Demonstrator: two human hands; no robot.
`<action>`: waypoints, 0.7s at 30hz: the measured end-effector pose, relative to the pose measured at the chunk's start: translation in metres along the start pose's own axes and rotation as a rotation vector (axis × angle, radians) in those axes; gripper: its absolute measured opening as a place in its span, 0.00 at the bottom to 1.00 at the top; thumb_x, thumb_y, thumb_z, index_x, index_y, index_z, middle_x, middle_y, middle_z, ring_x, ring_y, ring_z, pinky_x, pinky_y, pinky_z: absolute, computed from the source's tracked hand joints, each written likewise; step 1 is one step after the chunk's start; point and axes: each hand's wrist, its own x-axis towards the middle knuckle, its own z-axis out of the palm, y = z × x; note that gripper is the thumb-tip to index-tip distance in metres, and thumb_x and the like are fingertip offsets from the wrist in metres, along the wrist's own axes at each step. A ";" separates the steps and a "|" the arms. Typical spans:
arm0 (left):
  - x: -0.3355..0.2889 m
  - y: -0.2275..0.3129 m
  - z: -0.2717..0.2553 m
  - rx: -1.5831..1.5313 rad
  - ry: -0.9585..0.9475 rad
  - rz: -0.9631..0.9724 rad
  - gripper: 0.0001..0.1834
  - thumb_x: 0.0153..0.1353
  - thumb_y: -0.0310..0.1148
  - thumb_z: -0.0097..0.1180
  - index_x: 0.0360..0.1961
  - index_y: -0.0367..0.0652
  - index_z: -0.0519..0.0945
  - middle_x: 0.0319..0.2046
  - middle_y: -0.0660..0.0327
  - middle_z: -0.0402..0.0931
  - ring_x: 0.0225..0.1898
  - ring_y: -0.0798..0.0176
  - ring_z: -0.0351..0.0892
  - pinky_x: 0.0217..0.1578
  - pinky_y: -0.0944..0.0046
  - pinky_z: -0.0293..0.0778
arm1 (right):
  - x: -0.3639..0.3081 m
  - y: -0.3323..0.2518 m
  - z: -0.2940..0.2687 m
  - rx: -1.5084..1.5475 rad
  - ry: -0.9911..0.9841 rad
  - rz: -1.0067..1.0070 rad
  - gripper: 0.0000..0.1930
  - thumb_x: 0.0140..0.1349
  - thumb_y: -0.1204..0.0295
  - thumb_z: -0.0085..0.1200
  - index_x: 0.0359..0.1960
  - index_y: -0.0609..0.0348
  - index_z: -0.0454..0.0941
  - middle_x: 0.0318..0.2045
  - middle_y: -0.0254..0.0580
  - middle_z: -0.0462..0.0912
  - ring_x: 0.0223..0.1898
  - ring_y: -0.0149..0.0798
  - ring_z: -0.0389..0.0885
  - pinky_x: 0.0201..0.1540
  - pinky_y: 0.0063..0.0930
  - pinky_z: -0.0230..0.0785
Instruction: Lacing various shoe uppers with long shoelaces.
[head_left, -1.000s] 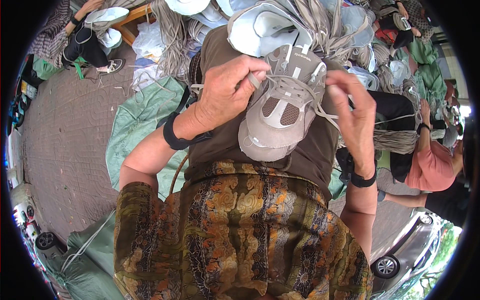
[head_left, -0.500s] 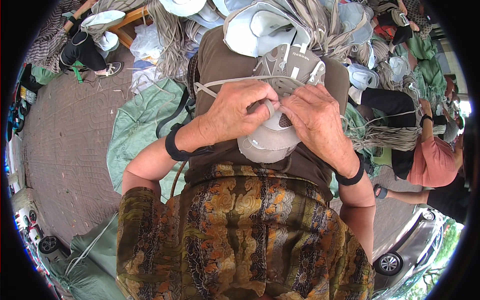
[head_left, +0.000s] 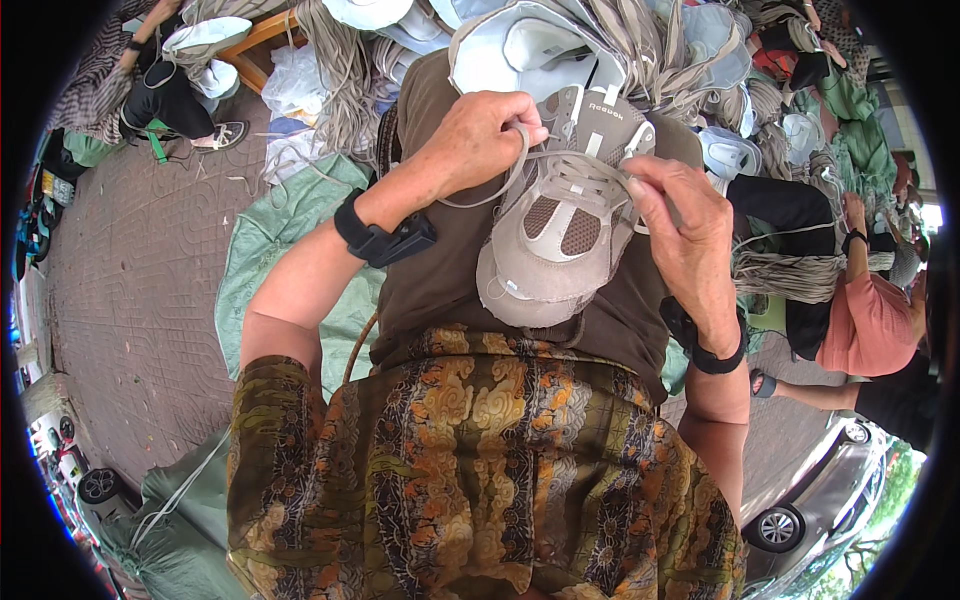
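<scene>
A grey-beige sneaker upper with brown mesh at its toe lies across my lap, toe toward me and tongue pointing away. Pale shoelace runs through its lower eyelets, and a loose length hangs in a curve from my left hand. That hand is closed in a pinch on the lace, just left of the tongue. On the other side, my right hand pinches lace strands near the right row of eyelets, thumb against forefinger. The toe and lower lacing show between the hands.
More white-lined uppers are heaped beyond my knees, with bundles of laces hanging beside them. Green sheeting covers the ground at my left. A person in a pink top sits at the right; another person sits at far left.
My hands have parted from over the toe. The left moved up and away, drawing out lace; the right shifted right and slightly down, uncovering the mesh and lacing.
</scene>
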 end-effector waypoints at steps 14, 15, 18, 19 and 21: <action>0.010 -0.005 0.004 -0.018 -0.030 0.078 0.05 0.58 0.27 0.57 0.28 0.36 0.80 0.19 0.56 0.76 0.22 0.65 0.71 0.27 0.61 0.68 | -0.012 0.022 -0.004 0.143 0.015 0.264 0.09 0.61 0.74 0.56 0.43 0.59 0.81 0.35 0.46 0.84 0.34 0.49 0.80 0.41 0.36 0.73; 0.010 -0.004 0.004 -0.021 -0.035 0.097 0.05 0.58 0.27 0.57 0.28 0.36 0.80 0.19 0.56 0.76 0.22 0.65 0.71 0.27 0.61 0.68 | -0.013 0.024 -0.004 0.145 0.015 0.264 0.09 0.61 0.74 0.56 0.43 0.59 0.81 0.35 0.46 0.84 0.34 0.49 0.80 0.41 0.36 0.73; 0.010 0.000 0.001 -0.009 -0.073 0.061 0.06 0.58 0.28 0.57 0.28 0.36 0.80 0.20 0.54 0.77 0.23 0.60 0.74 0.29 0.58 0.68 | -0.014 0.028 -0.004 0.198 0.011 0.315 0.09 0.61 0.75 0.55 0.43 0.60 0.81 0.35 0.47 0.84 0.33 0.49 0.81 0.40 0.35 0.73; 0.011 0.002 0.001 0.078 -0.054 0.116 0.07 0.58 0.28 0.56 0.27 0.35 0.79 0.21 0.52 0.78 0.24 0.55 0.76 0.30 0.56 0.70 | -0.014 0.029 -0.004 0.198 0.005 0.334 0.09 0.61 0.75 0.55 0.43 0.60 0.81 0.35 0.48 0.84 0.33 0.49 0.81 0.40 0.35 0.73; 0.012 0.007 0.001 0.167 -0.036 0.171 0.07 0.58 0.28 0.55 0.27 0.35 0.79 0.22 0.50 0.78 0.26 0.50 0.78 0.31 0.53 0.71 | -0.015 0.030 -0.004 0.198 0.000 0.356 0.09 0.61 0.75 0.55 0.43 0.59 0.81 0.34 0.48 0.84 0.32 0.49 0.81 0.40 0.34 0.73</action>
